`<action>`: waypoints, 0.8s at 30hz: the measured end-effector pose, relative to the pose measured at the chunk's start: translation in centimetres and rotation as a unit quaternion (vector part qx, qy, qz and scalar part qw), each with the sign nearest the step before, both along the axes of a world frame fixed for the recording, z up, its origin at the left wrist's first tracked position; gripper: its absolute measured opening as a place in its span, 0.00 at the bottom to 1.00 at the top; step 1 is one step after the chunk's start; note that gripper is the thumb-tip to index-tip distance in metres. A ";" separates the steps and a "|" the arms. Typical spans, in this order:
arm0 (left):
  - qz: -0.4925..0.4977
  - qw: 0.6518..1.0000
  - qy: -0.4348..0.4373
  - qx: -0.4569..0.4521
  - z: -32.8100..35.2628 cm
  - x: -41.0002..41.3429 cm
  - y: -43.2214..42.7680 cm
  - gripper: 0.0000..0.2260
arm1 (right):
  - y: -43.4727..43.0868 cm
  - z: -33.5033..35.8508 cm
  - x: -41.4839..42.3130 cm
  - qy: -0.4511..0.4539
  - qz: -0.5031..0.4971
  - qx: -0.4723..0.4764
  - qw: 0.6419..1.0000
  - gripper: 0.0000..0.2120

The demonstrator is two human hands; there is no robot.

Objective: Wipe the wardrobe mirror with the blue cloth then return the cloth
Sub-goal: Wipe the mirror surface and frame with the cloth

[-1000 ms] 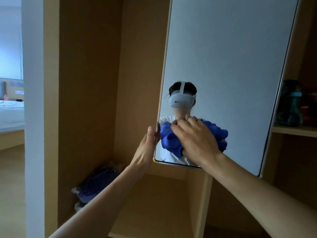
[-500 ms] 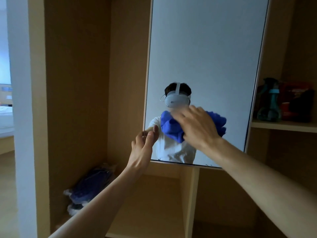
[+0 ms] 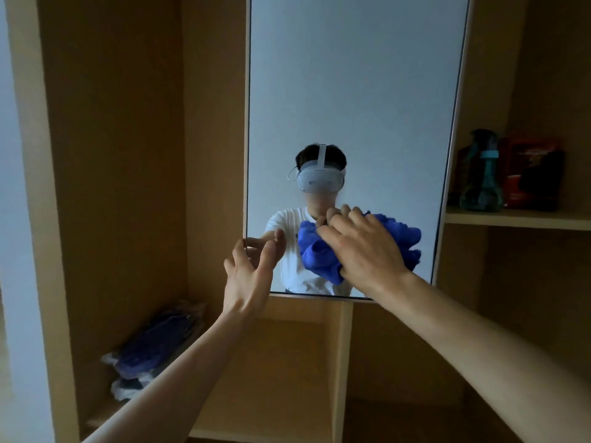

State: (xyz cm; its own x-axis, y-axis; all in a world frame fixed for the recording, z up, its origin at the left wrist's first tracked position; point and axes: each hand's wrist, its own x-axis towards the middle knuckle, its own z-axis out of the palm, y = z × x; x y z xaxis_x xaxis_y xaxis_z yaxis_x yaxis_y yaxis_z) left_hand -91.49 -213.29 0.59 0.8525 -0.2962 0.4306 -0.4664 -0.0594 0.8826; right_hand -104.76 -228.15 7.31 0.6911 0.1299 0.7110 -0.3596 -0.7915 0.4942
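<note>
R hand grips bunched blue cloth, pressed on mirror nr bottom edge. L hand fingers loose, wide, holding nothing, just beside mirror's bottom-left corner.

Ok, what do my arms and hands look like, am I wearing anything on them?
The left forearm and right forearm are bare, no sleeve showing. The left hand and right hand have no gloves, and no watch, bracelet or ring shows. The mirror reflects a white short-sleeved T-shirt.
</note>
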 end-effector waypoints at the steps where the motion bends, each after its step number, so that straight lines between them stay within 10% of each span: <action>1: 0.002 1.000 0.002 0.002 0.1 -0.2 0.0 0.35 | -0.1 -0.6 0.0 0.001 -0.002 -0.001 1.000 0.19; 24: 0.043 0.998 -0.026 0.030 -0.9 -0.6 -1.1 0.39 | -4.5 2.0 -3.3 -0.032 0.018 0.023 0.999 0.18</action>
State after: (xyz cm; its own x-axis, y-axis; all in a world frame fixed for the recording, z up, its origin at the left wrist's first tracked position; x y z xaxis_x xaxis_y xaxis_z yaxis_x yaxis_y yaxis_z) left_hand -92.09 -214.35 -0.33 0.8524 -0.2498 0.4593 -0.5032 -0.1532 0.8505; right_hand -108.01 -232.62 9.27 0.6400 0.1199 0.7590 -0.3597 -0.8261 0.4338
